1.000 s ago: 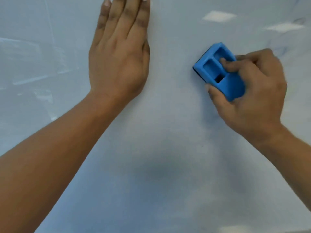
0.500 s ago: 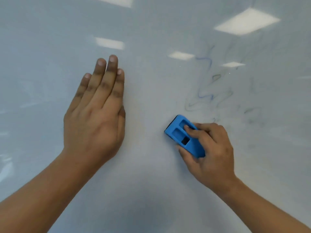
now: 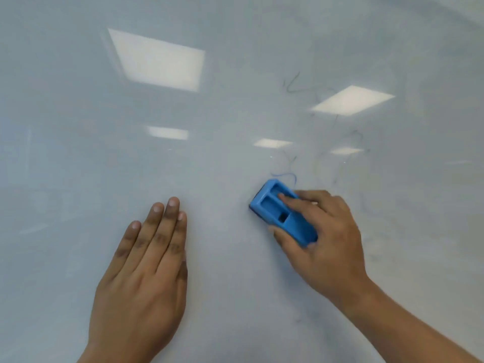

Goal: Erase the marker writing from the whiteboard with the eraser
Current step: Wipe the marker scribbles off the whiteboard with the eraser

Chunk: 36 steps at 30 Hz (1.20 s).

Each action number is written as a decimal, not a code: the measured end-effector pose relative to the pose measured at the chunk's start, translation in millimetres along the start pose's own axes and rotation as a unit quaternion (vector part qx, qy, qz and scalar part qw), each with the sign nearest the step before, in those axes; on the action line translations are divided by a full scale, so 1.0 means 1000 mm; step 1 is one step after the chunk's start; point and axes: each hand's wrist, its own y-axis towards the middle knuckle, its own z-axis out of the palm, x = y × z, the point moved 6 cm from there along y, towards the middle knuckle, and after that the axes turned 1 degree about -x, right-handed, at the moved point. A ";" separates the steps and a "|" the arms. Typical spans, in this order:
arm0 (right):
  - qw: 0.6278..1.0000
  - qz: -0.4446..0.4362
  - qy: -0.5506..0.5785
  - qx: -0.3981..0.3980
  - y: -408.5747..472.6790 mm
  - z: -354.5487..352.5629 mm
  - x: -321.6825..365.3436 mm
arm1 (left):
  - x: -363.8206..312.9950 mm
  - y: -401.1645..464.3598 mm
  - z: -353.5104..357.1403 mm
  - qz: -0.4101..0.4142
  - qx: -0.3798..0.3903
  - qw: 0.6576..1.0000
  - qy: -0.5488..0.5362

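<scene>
A glossy whiteboard (image 3: 78, 153) fills the whole view. My right hand (image 3: 324, 239) grips a blue plastic eraser (image 3: 281, 213) and presses it flat on the board, right of centre. Just above the eraser's top edge runs a short blue marker curl (image 3: 285, 175). Fainter, partly smeared marker lines (image 3: 296, 86) trail up and to the right of it. My left hand (image 3: 146, 276) lies flat on the board at the lower left, fingers together, holding nothing.
Ceiling light panels reflect in the board as bright patches, the largest one (image 3: 159, 60) at upper left and another (image 3: 352, 100) at upper right. Faint grey smudges (image 3: 361, 203) show right of the eraser.
The view has tilted up, so both hands sit lower in frame and more board shows above. The eraser has wiped over the blue scribble; only a short curl is left above it.
</scene>
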 end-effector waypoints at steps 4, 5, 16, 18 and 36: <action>0.999 0.039 -0.029 0.018 0.034 -0.006 0.001 | 0.000 0.001 0.000 0.001 -0.032 0.999 0.033; 0.998 0.021 -0.021 0.047 0.019 -0.007 0.007 | 0.000 0.002 0.000 0.000 -0.037 0.998 0.045; 0.994 -0.074 -0.056 0.061 0.006 0.017 0.017 | 0.002 0.017 0.001 0.020 -0.007 0.999 0.043; 0.973 -0.200 -0.088 0.081 0.054 -0.003 -0.008 | 0.001 0.026 0.000 0.010 -0.015 1.000 0.023; 0.990 0.056 -0.075 -0.105 0.237 -0.031 -0.104 | -0.026 0.117 0.019 0.020 -0.073 0.996 0.044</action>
